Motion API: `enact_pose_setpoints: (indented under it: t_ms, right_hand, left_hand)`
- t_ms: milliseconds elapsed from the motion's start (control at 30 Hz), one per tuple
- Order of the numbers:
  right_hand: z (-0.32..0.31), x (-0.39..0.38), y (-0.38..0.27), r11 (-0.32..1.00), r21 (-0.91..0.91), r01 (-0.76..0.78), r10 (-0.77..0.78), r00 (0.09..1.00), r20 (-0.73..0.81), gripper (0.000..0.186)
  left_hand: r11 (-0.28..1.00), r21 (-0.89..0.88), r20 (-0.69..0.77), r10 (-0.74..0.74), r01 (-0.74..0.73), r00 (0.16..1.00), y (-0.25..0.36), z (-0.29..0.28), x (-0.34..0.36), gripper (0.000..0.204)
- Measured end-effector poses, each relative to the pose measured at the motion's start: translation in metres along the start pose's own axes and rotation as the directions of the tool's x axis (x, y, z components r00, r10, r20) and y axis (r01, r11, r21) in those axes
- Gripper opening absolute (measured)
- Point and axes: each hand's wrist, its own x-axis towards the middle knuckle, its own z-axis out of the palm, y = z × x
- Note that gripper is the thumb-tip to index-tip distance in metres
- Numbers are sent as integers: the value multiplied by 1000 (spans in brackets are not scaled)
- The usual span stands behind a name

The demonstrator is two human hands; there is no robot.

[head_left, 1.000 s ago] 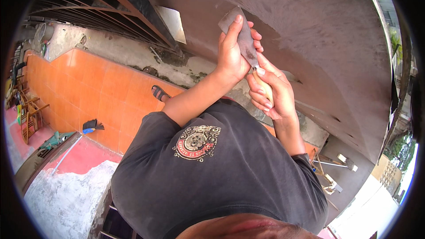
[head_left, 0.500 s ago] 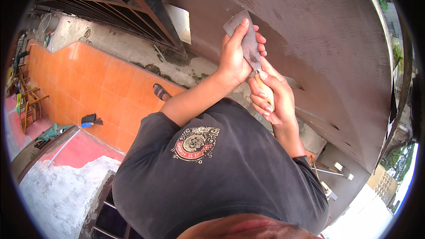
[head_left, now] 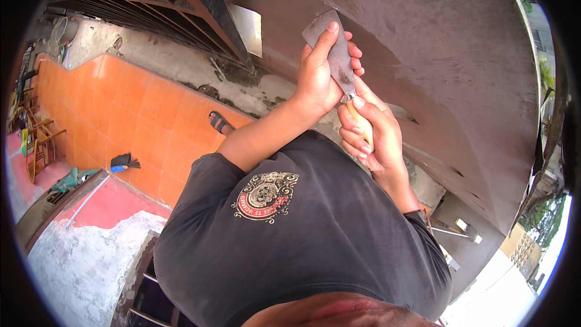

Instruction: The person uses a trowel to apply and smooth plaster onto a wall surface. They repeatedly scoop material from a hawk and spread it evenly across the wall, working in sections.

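A putty knife point(head_left: 340, 60) with a flat grey blade and a pale wooden handle is held in front of my chest, blade tilted up and away. My right hand point(head_left: 381, 136) wraps round its handle, thumb lying along the top by the ferrule. Across the blade, my left hand point(head_left: 318, 79) presses its thumb on the upper face, while the fingers curl round behind with their tips showing at the right edge. Dark smudges mark the blade near its neck. Just beyond the blade is a large brown-grey wall point(head_left: 436, 42), partly a lighter, smoother grey.
A dark metal gate point(head_left: 151, 6) stands at the upper left. Orange tiled floor point(head_left: 121, 109) spreads to the left, with a blue-and-black broom point(head_left: 124, 162) and wooden chairs point(head_left: 41, 139) beyond. A sandalled foot point(head_left: 221, 123) rests at the tile edge. A brush point(head_left: 469, 230) lies at right.
Both hands and the putty knife have shifted very slightly left and up in view. The grip on blade and handle is the same.
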Motion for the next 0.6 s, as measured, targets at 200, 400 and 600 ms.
enact_pose_setpoints:
  t_ms: [200, 400, 600]
  right_hand:
    - [6, 5, 1, 999, -54, 2, -3, 1000, -23, 63]
    - [6, 8, 0, 1000, 15, 12, -13, 998, 68, 63]
    - [9, 15, 5, 997, -71, 2, 1, 999, 40, 62]
  left_hand:
    - [982, -35, 22, 188, -187, 982, 10, 3, 3, 40]
    - [996, 7, 24, 85, -85, 996, 14, 7, -4, 36]
    - [999, 37, -31, 36, -35, 999, 20, 7, -2, 37]
